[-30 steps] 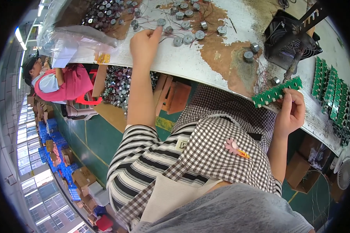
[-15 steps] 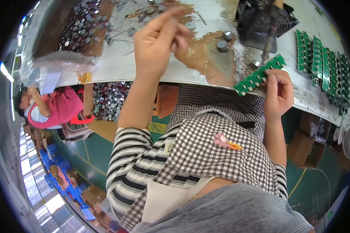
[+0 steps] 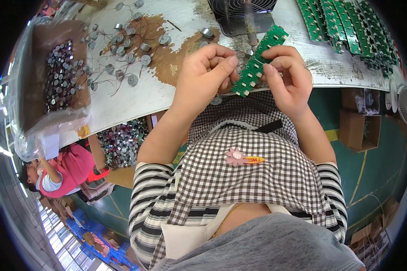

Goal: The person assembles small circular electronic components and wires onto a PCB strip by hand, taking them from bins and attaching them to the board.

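My right hand [image 3: 290,77] pinches the edge of a long green circuit board [image 3: 260,61] with pale connectors along it. The board is tilted over the table's near edge. On its left side, my left hand [image 3: 205,77] is closed, thumb against fingertips, close to the board; what it grips is too small or hidden to make out. A round metal part [image 3: 216,100] shows below the left fingers. Just beyond the board, a soldering iron [image 3: 249,25] points down, its tip near the board's far part.
A black fan [image 3: 239,13] stands behind the iron. Rows of green boards [image 3: 348,29] lie at the right. Small round metal parts with thin wires [image 3: 126,43] are scattered at the left, near a plastic-lined box [image 3: 29,67] holding more. Another person [image 3: 68,169] sits at far left.
My left hand has come down and right to the board, its fingers now closed. The board is turned more upright in my right hand. The whole view has shifted.
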Demonstrator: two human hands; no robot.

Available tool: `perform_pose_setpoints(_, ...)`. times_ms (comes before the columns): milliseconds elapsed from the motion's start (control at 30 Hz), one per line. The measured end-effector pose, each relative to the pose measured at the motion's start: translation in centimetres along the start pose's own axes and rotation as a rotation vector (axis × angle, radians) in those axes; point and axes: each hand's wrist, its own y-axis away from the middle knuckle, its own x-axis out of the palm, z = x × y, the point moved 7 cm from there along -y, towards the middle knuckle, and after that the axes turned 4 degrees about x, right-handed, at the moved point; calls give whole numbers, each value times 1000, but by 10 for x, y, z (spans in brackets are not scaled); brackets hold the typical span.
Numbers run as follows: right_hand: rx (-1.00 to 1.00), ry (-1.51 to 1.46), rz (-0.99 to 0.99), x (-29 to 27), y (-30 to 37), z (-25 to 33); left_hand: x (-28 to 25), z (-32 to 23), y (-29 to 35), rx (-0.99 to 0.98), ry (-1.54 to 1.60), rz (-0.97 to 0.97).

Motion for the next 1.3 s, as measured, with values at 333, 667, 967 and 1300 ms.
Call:
perform_pose_setpoints(333,-44,-8,-9,-3,-6,8,11,-15,-7,368,-303,-55)
perform_pose_setpoints(667,-69,82,-35,-4,-11,7,15,-10,-13,267,-164,-51)
perform_pose_setpoints(967,-110,109,-26,-2,-13,10,15,-12,-13,294,-151,-66)
perform_pose_setpoints(1300,-39,-53,-15,-3,0,7,16,-5,-6,312,-156,-62)
